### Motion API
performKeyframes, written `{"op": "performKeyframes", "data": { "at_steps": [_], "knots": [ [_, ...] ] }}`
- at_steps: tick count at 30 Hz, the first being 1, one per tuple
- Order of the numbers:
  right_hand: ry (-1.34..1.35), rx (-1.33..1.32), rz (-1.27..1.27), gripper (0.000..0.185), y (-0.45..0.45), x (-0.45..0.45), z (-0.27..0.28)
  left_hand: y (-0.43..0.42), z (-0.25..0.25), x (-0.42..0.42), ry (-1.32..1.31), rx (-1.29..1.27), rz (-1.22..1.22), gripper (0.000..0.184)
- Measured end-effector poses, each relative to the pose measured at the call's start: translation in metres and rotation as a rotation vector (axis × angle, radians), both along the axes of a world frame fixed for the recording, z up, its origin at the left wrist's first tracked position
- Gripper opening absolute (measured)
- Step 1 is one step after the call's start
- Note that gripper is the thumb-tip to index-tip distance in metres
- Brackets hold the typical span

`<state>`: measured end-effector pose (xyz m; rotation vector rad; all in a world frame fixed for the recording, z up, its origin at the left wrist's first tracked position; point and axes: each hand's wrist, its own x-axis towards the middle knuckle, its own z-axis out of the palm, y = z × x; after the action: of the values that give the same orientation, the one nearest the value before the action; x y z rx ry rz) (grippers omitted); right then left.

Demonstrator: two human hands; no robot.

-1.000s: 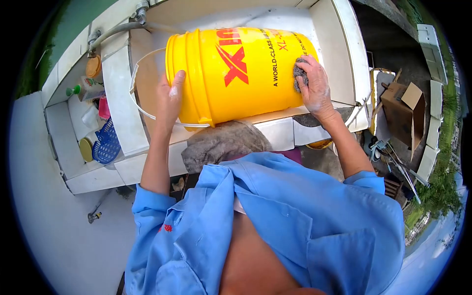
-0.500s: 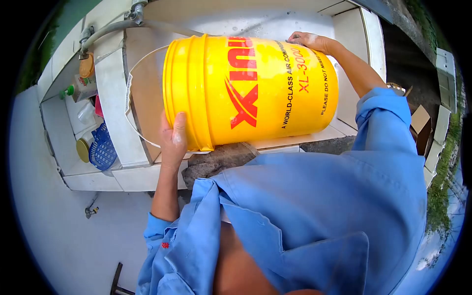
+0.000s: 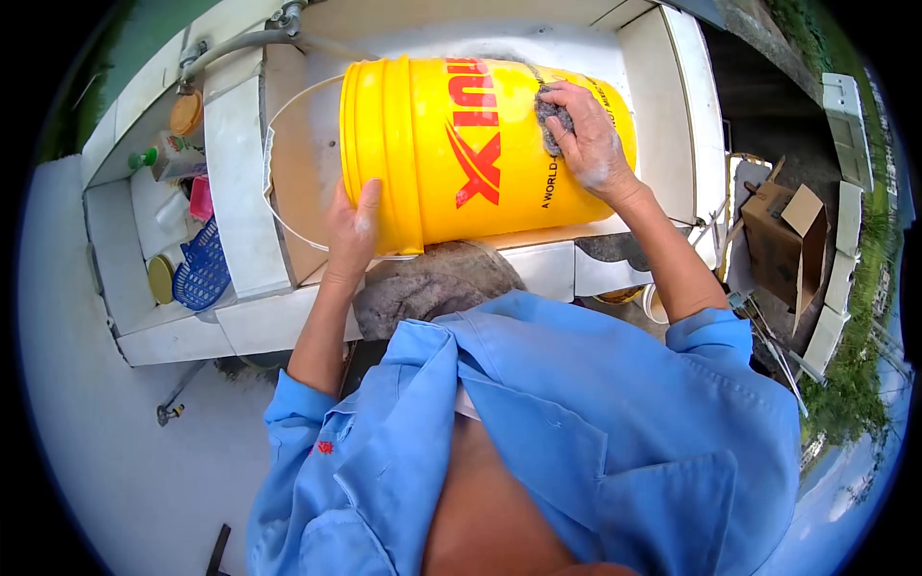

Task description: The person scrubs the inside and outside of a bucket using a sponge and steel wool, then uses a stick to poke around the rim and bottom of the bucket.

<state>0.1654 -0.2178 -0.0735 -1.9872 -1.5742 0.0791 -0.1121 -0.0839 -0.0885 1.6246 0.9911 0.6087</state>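
A yellow bucket (image 3: 432,144) with red and black lettering lies on its side in a white tiled basin, its rimmed mouth to the left. My left hand (image 3: 352,228) grips the near part of that rim, thumb on the outside and fingers partly hidden. A thin white wire handle (image 3: 279,206) hangs out from the mouth. Near the base end, my right hand (image 3: 597,149) is closed around a grey steel wool scrubber (image 3: 551,120) and presses it to the bucket's side, covering some of the print. White suds cling to both hands.
A tap (image 3: 286,19) with a grey hose (image 3: 226,56) is at upper left. The left compartment holds a blue plastic basket (image 3: 202,267), a green-capped bottle (image 3: 178,156) and a pink container (image 3: 201,199). Stone (image 3: 437,283) edges the basin's front. A cardboard box (image 3: 773,226) stands right.
My right hand has slid from the bucket's far side near the base toward me across the lettering, bringing the scrubber into clear sight. My left hand keeps its hold on the rim.
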Motion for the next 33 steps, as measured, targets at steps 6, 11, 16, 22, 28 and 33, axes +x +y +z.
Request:
{"op": "performKeyframes", "data": {
  "at_steps": [6,11,16,22,28,33],
  "knots": [
    [0.633,-0.692,-0.184,0.027,0.059,0.139,-0.068,-0.003,-0.005,-0.006,0.02,0.105,-0.03,0.034],
    [0.634,-1.085,-0.055,0.036,0.114,0.143,-0.101,-0.006,-0.006,-0.001,0.004,0.046,0.009,0.035],
    [0.888,-0.861,0.178,0.036,0.179,0.034,-0.042,-0.007,0.0,-0.003,0.019,-0.021,0.002,0.037],
    [0.183,0.054,0.3,0.03,0.091,-0.041,0.002,-0.005,-0.008,0.0,-0.051,-0.018,0.014,0.033],
    [-0.039,0.139,0.319,0.042,0.002,-0.104,0.0,0.069,0.016,0.033,-0.24,-0.583,-0.115,0.037],
    [-0.023,0.21,0.188,0.042,0.001,-0.109,-0.009,0.14,0.003,0.103,0.079,-0.545,-0.204,0.039]
  ]
}}
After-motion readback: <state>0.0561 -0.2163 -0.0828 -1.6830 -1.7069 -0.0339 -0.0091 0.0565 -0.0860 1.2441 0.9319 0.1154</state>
